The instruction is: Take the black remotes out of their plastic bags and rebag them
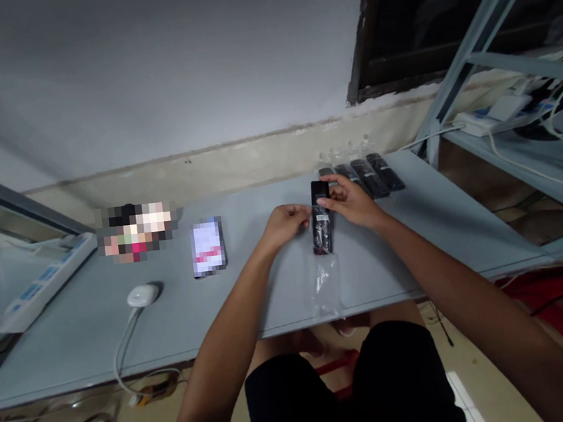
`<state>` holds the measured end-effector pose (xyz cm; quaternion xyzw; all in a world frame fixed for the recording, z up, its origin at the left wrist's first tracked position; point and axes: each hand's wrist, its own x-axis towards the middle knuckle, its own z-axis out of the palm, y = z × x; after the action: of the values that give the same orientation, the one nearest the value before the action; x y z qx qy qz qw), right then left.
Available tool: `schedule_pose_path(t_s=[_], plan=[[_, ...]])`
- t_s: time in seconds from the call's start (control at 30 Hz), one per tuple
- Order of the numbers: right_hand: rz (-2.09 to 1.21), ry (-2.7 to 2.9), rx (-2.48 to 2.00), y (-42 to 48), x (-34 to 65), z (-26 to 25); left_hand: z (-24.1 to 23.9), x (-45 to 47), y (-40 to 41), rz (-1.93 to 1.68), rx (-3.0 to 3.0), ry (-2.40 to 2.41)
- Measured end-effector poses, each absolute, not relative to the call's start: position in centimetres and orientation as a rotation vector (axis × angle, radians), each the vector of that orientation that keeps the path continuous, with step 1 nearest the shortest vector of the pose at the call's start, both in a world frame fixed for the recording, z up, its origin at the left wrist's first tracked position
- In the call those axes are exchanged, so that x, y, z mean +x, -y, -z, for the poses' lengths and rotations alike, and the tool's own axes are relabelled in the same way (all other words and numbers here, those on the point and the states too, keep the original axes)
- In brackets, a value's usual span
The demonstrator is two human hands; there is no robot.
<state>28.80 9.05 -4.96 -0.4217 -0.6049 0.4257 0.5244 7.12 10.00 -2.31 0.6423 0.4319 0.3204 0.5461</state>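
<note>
A black remote control (322, 230) lies partly inside a clear plastic bag (326, 287) on the grey table (97, 324). My left hand (285, 222) pinches the bag's edge at the remote's left side. My right hand (348, 198) grips the top of the remote from the right, fingers curled round it. The bag's loose end trails toward the table's front edge.
Several bagged black remotes (368, 173) lie in a row behind my right hand. A phone (207, 247) and a white round device (142, 295) with a cable sit to the left. A power strip (42, 283) is at far left. A metal rack (502, 107) with cables stands right.
</note>
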Motion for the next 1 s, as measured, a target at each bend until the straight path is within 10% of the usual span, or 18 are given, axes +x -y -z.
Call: schedule_pose_path(t_s=[1.0], plan=[[-1.272, 1.547, -1.123, -8.1, 29.3, 3.7, 3.6, 8.4, -9.9, -0.941, 1.488, -0.986]])
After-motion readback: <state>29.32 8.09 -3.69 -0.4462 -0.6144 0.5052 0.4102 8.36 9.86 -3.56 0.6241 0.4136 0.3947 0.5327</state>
